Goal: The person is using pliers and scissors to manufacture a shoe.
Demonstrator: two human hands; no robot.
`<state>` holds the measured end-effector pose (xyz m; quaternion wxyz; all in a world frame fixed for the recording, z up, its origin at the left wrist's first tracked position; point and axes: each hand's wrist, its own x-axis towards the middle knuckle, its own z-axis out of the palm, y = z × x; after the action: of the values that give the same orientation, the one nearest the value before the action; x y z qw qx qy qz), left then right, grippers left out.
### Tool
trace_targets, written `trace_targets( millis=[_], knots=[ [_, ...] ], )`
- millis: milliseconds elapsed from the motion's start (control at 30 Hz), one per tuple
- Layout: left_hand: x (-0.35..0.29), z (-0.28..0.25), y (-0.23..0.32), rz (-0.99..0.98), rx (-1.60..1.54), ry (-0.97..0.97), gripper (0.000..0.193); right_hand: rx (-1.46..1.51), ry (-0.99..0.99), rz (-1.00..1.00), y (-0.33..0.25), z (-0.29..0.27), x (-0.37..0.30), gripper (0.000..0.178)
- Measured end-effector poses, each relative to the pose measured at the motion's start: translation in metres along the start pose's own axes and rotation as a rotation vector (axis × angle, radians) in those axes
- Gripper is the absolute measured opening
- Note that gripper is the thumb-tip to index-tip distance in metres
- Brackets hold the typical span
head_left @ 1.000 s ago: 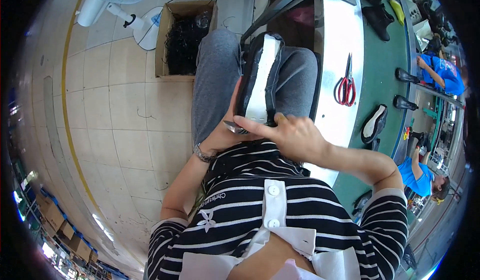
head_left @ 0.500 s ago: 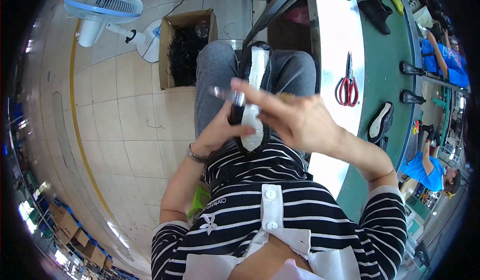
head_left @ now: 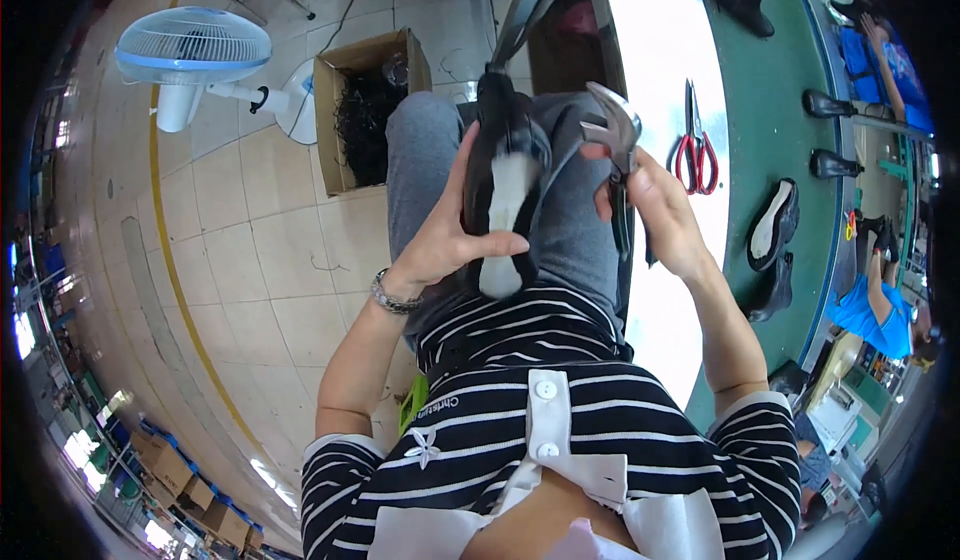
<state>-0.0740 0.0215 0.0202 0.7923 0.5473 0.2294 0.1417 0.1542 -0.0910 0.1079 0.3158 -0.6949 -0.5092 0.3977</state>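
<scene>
A black shoe point(head_left: 503, 125) lies above my lap, sole side up, its long white insole point(head_left: 507, 195) partly blurred. My left hand point(head_left: 440, 235) is closed around the shoe's left side, thumb across the white insole and fingers along the black edge. To the right of the shoe, apart from it, my right hand point(head_left: 662, 210) grips a pair of lasting pliers point(head_left: 620, 132). Their curved metal head points up and away, and the dark handles hang below the fingers.
Red-handled scissors point(head_left: 697, 155) lie on the metal bench point(head_left: 670, 50) at right. Beyond, a green conveyor point(head_left: 745, 140) carries several black shoes. A cardboard box point(head_left: 420, 65) of dark scraps and a fan point(head_left: 195, 50) stand on the floor at left. People in blue sit far right.
My right hand has moved right, off the shoe, and the pliers now show upright in it. The shoe has tilted in my left hand, whose fingers have shifted along its side.
</scene>
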Motion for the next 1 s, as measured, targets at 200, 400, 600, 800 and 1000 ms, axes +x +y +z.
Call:
trace_targets(
  millis=[200,400,600,800,1000],
  knots=[
    [-0.001,0.011,-0.054,0.100,0.021,-0.090,0.143,0.744,-0.227,0.275,0.043,0.014,-0.040,0.018],
    [-0.003,0.004,-0.068,0.102,-0.118,-0.271,0.139,0.718,-0.450,0.449,0.052,0.031,-0.062,0.022],
    [0.008,0.030,-0.054,-0.131,-0.349,0.099,0.090,0.605,-0.484,0.490,0.040,0.034,-0.061,0.042],
    [0.005,0.060,-0.034,-0.140,-0.141,0.288,0.068,0.452,-0.708,0.559,0.026,0.031,-0.059,0.062],
    [0.001,0.064,-0.028,-0.155,-0.191,0.324,0.066,0.078,-0.775,0.547,0.003,0.030,-0.048,0.064]
  ],
)
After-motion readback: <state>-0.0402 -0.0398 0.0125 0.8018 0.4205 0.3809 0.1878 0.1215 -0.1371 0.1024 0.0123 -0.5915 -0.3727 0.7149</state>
